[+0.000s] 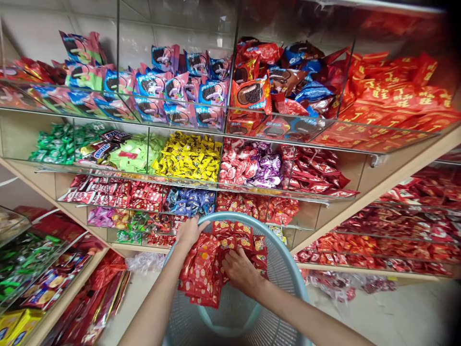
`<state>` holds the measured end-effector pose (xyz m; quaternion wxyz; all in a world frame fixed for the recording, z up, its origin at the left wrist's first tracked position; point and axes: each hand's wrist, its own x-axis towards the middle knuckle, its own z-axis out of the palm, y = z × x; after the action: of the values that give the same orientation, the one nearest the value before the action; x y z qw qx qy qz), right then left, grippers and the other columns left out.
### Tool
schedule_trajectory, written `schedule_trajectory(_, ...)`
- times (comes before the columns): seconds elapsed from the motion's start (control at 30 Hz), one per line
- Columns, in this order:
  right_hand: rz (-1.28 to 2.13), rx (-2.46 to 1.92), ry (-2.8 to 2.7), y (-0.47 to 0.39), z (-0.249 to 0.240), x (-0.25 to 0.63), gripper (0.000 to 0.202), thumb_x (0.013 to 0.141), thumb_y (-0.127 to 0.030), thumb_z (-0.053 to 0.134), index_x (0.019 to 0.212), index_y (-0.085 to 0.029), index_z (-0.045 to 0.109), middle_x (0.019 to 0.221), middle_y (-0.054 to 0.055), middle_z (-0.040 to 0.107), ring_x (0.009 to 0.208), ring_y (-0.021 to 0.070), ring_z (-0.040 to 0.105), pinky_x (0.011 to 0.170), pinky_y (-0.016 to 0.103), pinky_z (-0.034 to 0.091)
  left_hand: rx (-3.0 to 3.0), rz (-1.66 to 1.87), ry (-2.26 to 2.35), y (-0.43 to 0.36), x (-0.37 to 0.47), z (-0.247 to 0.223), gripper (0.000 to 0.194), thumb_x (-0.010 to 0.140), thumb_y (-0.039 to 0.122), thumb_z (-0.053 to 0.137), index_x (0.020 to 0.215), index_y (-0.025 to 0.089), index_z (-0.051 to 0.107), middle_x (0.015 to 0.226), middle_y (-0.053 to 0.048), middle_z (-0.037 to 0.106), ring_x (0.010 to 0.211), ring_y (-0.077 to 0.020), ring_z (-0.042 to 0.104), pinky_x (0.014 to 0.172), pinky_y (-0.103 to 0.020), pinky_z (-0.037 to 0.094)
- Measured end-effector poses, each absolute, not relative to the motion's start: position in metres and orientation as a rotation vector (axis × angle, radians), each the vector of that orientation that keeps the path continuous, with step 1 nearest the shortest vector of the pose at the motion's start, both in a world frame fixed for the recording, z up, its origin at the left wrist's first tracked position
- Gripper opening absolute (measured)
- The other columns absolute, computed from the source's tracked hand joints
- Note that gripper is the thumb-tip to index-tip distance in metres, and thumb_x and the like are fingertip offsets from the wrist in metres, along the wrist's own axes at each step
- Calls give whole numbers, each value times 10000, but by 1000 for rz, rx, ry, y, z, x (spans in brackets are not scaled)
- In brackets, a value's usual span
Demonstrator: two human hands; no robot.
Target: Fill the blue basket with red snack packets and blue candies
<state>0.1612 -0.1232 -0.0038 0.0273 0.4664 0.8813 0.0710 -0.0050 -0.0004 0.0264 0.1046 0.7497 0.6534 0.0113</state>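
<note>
A light blue slotted plastic basket [300, 288] stands below the shelves, its bottom visible. A bunch of red packets with orange fruit prints [201, 274] hangs in its upper part. My left hand [189, 233] is at the basket's back left rim, closed at the edge of the packets, with its thumb reaching over the rim; what its fingers grip is partly hidden. My right hand [239, 269] is inside the basket opening, its fingers curled against the red packets.
Glass shelves ahead hold wrapped cookies [212, 91], yellow sweets [190, 156] and red packets [396, 91]. Lower shelves of sweets [399, 226] flank on the right, with others [32, 259] at left. Plastic bags [334, 283] lie on the floor behind the basket.
</note>
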Motion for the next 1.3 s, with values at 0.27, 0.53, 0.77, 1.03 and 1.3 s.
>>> schedule_trajectory(0.27,20,1545,2707,-130,18,176,231,682,-312,581,836,-148,528,821,54,553,847,203,438,811,393,281,2201,17,1924,-1,-5,28,524,787,573,276,1054,188,510,927,-128,614,888,-235,573,730,-303,405)
schedule_trajectory(0.53,-29,1804,2675,-139,34,209,275,672,-373,600,816,-179,469,852,25,535,837,188,442,737,344,287,2209,36,1927,0,-4,25,540,781,585,264,1059,192,509,923,-132,614,875,-247,574,725,-322,408)
schedule_trajectory(0.77,192,1779,2541,-142,10,192,159,719,-277,553,817,-159,514,801,57,528,821,211,436,744,375,305,2191,18,1936,-1,-4,27,524,786,577,270,1070,202,502,959,-131,603,886,-237,572,740,-321,402)
schedule_trajectory(1.03,355,1877,2428,-144,10,197,143,773,-127,444,822,-192,561,901,74,506,850,226,416,688,371,322,2242,64,1928,1,-5,23,561,768,610,240,1039,201,512,895,-130,615,831,-256,584,679,-330,419)
schedule_trajectory(1.3,379,1879,2414,-146,6,196,148,769,-127,449,854,-189,553,883,82,512,851,225,418,712,379,314,2229,67,1924,1,-5,23,537,783,589,239,1010,194,526,873,-114,627,840,-252,585,691,-317,418)
